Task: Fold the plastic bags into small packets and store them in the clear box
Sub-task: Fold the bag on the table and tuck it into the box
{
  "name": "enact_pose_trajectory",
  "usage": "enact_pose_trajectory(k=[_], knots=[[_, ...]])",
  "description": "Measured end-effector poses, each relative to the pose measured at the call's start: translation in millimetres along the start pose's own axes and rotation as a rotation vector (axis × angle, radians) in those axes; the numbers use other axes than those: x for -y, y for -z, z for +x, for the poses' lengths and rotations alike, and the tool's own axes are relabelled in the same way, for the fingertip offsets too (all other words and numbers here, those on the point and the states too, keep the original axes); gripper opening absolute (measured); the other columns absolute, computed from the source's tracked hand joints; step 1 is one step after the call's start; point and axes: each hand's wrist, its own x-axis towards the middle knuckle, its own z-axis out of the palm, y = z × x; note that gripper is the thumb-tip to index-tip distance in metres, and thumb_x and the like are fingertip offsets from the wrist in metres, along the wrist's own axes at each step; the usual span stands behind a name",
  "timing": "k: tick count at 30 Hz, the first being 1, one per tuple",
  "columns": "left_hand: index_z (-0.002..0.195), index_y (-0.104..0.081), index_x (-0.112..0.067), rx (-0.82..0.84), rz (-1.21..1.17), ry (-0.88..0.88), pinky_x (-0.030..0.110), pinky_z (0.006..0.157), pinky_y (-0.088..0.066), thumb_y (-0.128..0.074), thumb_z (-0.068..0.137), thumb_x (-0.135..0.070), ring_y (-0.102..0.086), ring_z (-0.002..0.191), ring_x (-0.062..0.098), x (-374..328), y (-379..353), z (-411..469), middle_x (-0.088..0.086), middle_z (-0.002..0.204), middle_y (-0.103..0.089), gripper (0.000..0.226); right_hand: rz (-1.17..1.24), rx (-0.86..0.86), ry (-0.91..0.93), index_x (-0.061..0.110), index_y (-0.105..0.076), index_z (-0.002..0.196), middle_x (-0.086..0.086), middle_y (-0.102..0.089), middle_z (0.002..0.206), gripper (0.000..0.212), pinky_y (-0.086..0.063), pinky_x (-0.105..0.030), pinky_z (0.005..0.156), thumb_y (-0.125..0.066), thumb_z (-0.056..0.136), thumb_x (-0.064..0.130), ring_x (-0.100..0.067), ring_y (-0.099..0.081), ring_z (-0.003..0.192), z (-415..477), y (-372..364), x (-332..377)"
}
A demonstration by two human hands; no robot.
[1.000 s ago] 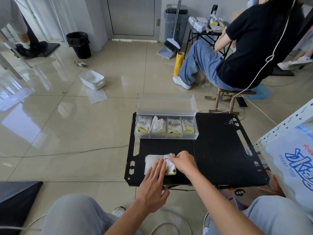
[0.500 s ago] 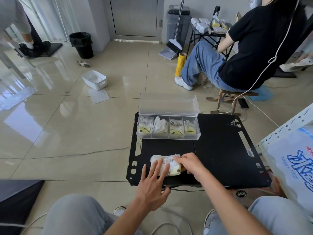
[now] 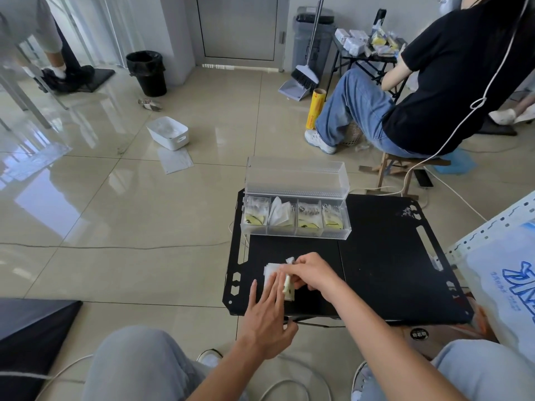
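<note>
A partly folded white plastic bag [image 3: 271, 270] lies near the front left of the black table [image 3: 385, 256]. My left hand [image 3: 267, 311] presses it flat with straight fingers. My right hand [image 3: 311, 273] pinches the bag's right end and lifts a fold with a yellow print over the flat part. At the table's back stands the clear box [image 3: 295, 231] with its lid open upright. Its four compartments each hold a folded bag packet.
A white bag with blue print [image 3: 506, 287] and a perforated metal shelf post stand at the right. A person on a wooden stool [image 3: 399, 166] sits behind the table. A white bin [image 3: 168, 133], a black trash can [image 3: 148, 72] and cables are on the floor.
My right hand has lifted the bag's right end and is bringing it leftward over the flat part. My left hand keeps pressing the bag down.
</note>
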Motion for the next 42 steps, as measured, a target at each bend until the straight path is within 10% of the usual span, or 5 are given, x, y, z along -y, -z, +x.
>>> enact_pose_trajectory(k=[8,12,20,33,42], knots=[[0.159,0.028,-0.022,-0.099,-0.635,0.061,0.023,0.121,-0.029,-0.053,0.082,-0.024,-0.030,0.149,0.011,10.3,16.3,-4.3,-0.002,0.166,-0.022,0.112,-0.149,0.010,0.011,0.012,-0.073,0.083,0.000,-0.074,0.071,0.041,-0.044,-0.021,0.054,-0.047,0.103,0.037,-0.010,-0.065,0.054,2.5,-16.5,10.5],[0.162,0.022,-0.020,-0.123,-0.642,0.009,-0.003,0.109,-0.010,-0.052,0.086,-0.016,0.006,0.153,-0.001,14.8,16.9,-5.5,-0.010,0.169,0.025,0.106,-0.308,0.010,0.105,0.016,-0.069,0.086,-0.005,-0.075,0.081,0.041,-0.052,-0.031,0.067,-0.041,0.106,0.036,-0.015,-0.065,0.060,3.1,-22.6,2.1],[0.164,-0.009,-0.004,-0.104,-0.099,0.138,0.053,0.128,-0.009,-0.048,0.086,-0.038,0.006,0.159,0.036,10.2,-3.4,-6.8,0.014,0.173,0.003,0.094,-0.538,-0.140,0.103,0.027,-0.056,0.096,-0.005,-0.067,0.102,0.025,-0.049,-0.042,0.071,-0.044,0.103,0.048,-0.036,-0.067,0.096,1.6,-30.3,-4.1],[0.150,0.035,-0.003,0.038,-0.031,0.242,0.054,0.127,0.013,-0.042,0.091,-0.048,0.038,0.150,0.030,-16.4,25.0,9.9,0.012,0.162,0.040,0.108,-0.244,-0.360,0.133,0.022,-0.053,0.073,0.003,-0.065,0.081,0.032,-0.046,-0.033,0.061,-0.072,0.093,0.039,-0.017,-0.063,0.076,-8.4,2.2,-2.1],[0.162,-0.019,-0.006,-0.496,-0.270,0.162,0.041,0.127,-0.015,-0.054,0.101,-0.030,-0.008,0.160,0.026,-23.1,122.8,103.8,0.009,0.173,-0.008,0.075,-0.014,-0.687,0.070,0.015,-0.069,0.082,-0.003,-0.072,0.084,0.024,-0.057,-0.035,0.070,-0.077,0.089,0.037,-0.025,-0.071,0.084,49.1,143.2,11.3]])
